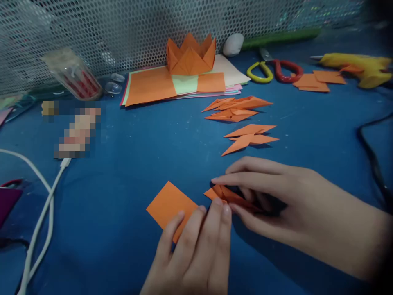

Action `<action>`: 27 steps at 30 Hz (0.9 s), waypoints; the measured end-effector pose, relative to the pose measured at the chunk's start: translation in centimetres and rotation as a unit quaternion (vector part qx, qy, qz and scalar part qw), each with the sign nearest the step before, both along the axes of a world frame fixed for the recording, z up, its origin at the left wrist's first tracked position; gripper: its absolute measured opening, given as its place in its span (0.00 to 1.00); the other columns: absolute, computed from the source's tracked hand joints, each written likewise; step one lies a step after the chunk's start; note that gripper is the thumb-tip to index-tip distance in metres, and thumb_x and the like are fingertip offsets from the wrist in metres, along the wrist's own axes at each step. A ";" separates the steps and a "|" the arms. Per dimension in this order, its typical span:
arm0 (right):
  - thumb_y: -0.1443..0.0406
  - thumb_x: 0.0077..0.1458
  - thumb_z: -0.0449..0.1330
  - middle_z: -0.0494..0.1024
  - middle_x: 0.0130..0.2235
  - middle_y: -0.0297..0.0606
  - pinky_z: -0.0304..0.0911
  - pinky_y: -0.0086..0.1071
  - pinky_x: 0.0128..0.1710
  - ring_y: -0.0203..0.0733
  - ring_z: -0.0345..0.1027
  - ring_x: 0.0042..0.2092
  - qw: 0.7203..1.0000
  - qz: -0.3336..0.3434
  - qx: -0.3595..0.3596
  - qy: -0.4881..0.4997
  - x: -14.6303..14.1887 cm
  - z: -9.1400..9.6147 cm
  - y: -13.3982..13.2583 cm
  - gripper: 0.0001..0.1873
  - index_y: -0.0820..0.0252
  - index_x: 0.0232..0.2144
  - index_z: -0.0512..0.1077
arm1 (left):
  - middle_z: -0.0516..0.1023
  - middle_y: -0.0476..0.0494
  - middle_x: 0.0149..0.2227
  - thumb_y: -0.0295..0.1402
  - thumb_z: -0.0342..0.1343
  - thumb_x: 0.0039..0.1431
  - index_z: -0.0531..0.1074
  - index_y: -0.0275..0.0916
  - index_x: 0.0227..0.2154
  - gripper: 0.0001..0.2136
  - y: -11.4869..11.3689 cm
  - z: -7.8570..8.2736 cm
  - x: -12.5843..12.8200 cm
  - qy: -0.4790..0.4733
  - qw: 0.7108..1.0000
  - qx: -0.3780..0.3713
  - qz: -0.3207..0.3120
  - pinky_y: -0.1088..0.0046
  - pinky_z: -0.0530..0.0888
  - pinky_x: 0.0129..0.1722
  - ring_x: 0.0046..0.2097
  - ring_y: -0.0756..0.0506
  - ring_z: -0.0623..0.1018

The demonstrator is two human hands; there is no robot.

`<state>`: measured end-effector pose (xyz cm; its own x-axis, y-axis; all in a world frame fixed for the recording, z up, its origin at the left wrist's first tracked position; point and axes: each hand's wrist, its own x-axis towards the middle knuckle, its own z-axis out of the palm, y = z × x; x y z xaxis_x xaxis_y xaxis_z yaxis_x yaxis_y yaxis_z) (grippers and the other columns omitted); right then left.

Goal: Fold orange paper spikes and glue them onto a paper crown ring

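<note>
My right hand curls around a small folded orange paper piece, with the thumb in front and the fingers behind it. My left hand lies with outstretched fingers over part of a flat orange paper square. Two of its fingertips touch the near side of the folded piece, close to my right thumb. Beyond the hands lie several pointed folded orange pieces. A separate pair of them rests closest to my right hand.
An orange paper crown stands on stacked coloured sheets by the perforated metal panel. Right of it are scissors, orange squares and a yellow glue gun. A clear packet and white cable lie left.
</note>
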<state>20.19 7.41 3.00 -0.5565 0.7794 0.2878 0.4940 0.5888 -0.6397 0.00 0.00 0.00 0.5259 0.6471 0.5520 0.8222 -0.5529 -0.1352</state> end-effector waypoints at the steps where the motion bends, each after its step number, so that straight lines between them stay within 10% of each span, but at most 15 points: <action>1: 0.67 0.63 0.58 0.78 0.34 0.33 0.67 0.22 0.22 0.29 0.70 0.25 1.000 -0.004 -0.005 0.004 0.1 -0.1 -0.1 0.13 0.56 0.43 0.82 | 0.87 0.51 0.52 0.17 0.44 0.70 0.80 0.36 0.56 0.23 0.0 0.0 -0.1 -0.004 1.000 0.000 -0.003 0.66 0.71 0.52 0.50 0.44 0.77; 11: 0.53 0.67 0.59 0.86 0.35 0.36 0.75 0.29 0.28 0.40 0.80 0.32 0.984 -0.001 -0.175 -0.009 0.7 1.4 1.7 0.16 0.50 0.40 0.84 | 0.86 0.44 0.55 0.20 0.45 0.73 0.80 0.36 0.56 0.20 -0.4 0.0 -0.6 -0.011 1.000 -0.013 0.007 0.62 0.69 0.54 0.52 0.41 0.77; 27: 0.64 0.70 0.58 0.84 0.33 0.35 0.71 0.27 0.31 0.35 0.77 0.31 0.999 0.035 0.004 0.011 0.4 -0.1 1.6 0.12 0.55 0.36 0.81 | 0.87 0.47 0.54 0.18 0.45 0.70 0.81 0.34 0.55 0.21 -0.2 0.3 -0.6 -0.006 1.000 -0.014 0.005 0.62 0.70 0.52 0.46 0.40 0.75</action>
